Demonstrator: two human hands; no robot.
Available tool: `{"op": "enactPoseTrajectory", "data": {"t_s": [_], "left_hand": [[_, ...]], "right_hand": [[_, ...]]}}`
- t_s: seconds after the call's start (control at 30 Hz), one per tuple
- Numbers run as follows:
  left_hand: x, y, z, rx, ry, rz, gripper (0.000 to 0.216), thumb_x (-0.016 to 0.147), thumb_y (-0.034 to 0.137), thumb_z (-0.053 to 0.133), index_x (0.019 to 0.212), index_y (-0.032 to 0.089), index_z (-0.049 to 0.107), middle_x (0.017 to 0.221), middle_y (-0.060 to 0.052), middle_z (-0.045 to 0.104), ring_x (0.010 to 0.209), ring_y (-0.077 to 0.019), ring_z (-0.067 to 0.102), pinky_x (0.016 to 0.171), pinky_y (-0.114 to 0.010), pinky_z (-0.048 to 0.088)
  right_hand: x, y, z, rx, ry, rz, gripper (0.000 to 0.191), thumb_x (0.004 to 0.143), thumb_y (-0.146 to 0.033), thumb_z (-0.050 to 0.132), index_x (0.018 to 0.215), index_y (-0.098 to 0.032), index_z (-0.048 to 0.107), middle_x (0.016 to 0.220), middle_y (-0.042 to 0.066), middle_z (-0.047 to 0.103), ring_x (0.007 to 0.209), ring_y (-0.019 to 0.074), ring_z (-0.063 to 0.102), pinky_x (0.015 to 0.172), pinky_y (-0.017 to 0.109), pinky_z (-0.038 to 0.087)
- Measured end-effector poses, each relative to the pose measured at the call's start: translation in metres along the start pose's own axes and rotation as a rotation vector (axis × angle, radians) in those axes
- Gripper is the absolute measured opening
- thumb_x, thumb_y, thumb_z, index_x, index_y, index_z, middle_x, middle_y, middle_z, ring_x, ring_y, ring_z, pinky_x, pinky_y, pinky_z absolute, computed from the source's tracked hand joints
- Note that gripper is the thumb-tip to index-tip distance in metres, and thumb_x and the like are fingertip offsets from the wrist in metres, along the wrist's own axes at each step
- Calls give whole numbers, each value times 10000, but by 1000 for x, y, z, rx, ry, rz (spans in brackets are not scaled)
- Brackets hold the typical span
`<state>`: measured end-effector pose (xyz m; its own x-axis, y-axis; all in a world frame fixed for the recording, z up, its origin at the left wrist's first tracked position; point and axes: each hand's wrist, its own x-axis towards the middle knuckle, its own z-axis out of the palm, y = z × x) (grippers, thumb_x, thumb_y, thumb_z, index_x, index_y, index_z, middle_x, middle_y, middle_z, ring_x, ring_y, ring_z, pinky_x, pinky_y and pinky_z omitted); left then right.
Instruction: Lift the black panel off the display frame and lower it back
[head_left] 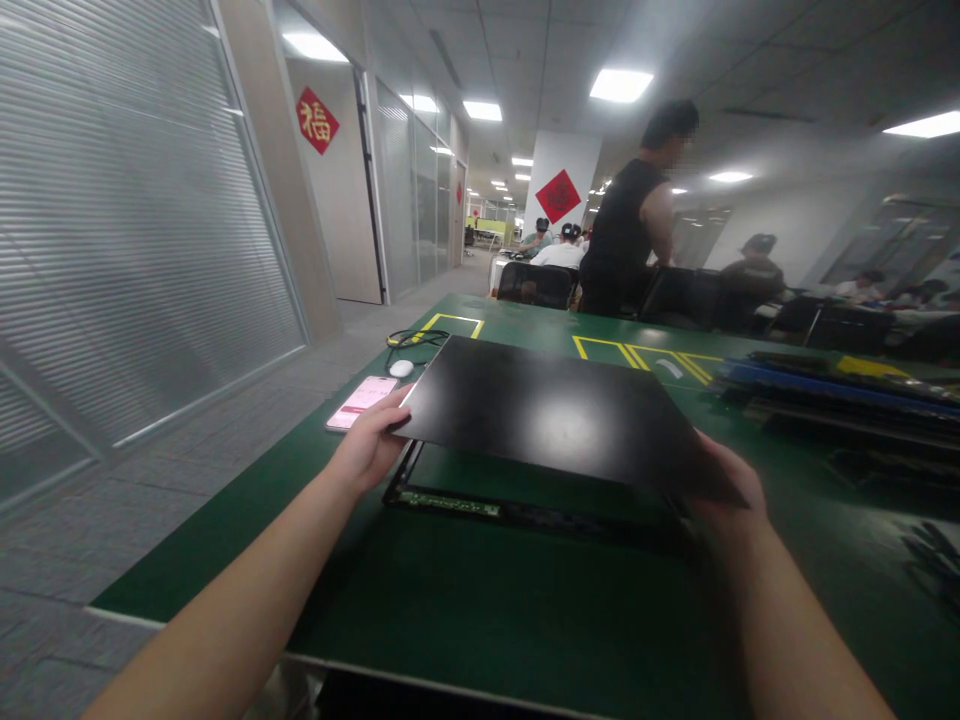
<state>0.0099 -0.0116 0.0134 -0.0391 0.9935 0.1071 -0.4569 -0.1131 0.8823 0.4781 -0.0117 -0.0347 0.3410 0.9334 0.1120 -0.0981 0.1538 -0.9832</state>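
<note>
Black panel [547, 405] is hovering above a frame [450, 503] on the counter [480, 610], partly hiding it; left hand [371, 440] and right hand [739, 490] are gripping the panel's sides. Left of the panel, a phone [362, 403] and cable [411, 339] are lying; right, stacked bars [810, 377].

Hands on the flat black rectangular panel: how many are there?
2: the bare left hand holds the flat black panel by its left edge, the bare right hand by its right. Both are partly hidden.
</note>
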Motion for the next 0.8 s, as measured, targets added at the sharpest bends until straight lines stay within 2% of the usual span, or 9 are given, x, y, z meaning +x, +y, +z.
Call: {"op": "enactPoseTrajectory", "data": {"t_s": [0.07, 0.17, 0.27, 0.4, 0.53, 0.7, 0.8], "left_hand": [[-1, -1, 1, -8, 5, -13, 505, 618, 172, 739, 1121, 143, 777, 1072, -90, 797, 1049, -321, 695, 838, -363, 560], [-4, 0, 4, 7, -54, -22, 526, 629, 190, 759, 1152, 139, 770, 1097, -97, 793, 1048, -325, 698, 833, -357, 550], [-5, 0, 5, 22, -101, -22, 520, 635, 202, 772, 1151, 136, 773, 1104, -98, 794, 1063, -326, 695, 839, -344, 537], [-4, 1, 3, 38, -83, 13, 489, 651, 207, 756, 1137, 151, 778, 1126, -82, 791, 1075, -312, 686, 831, -324, 526], [-3, 3, 2, 51, -50, 40, 511, 647, 205, 732, 1156, 175, 768, 1133, -63, 789, 1096, -296, 671, 827, -311, 521], [-1, 1, 2, 53, -23, 27, 491, 645, 212, 730, 1133, 191, 773, 1137, -53, 783, 1112, -302, 661, 825, -322, 529], [2, -5, -3, 153, 10, -15, 423, 699, 302, 752, 1109, 196, 765, 1172, -74, 770, 1187, -320, 635, 883, -339, 522]], "right_hand": [[0, 1, 0, -1, 52, -45, 414, 818, -500, 572, 1086, -223, 722, 1073, 80, 763, 1046, 317, 705, 938, 465, 563], [1, 7, -3, -141, 58, -79, 498, 858, -578, 478, 1082, -208, 725, 989, 101, 760, 1027, 333, 700, 953, 485, 549], [1, 12, -6, -206, 19, -58, 586, 864, -647, 421, 1096, -209, 734, 962, 118, 759, 1036, 354, 690, 968, 512, 528], [-2, 10, -5, -123, -89, 35, 635, 850, -699, 412, 1069, -209, 751, 954, 139, 763, 1071, 382, 674, 976, 554, 504], [-7, 3, 2, -34, -114, 104, 535, 844, -640, 488, 1042, -217, 750, 961, 127, 768, 1091, 371, 676, 993, 557, 494], [-5, 3, 4, -18, -51, 69, 454, 831, -546, 523, 1072, -225, 734, 1036, 117, 764, 1081, 356, 687, 996, 557, 506], [-2, 3, -1, 7, -17, 46, 472, 827, -530, 513, 1126, -232, 726, 1083, 116, 757, 1094, 365, 682, 989, 563, 513]]}}
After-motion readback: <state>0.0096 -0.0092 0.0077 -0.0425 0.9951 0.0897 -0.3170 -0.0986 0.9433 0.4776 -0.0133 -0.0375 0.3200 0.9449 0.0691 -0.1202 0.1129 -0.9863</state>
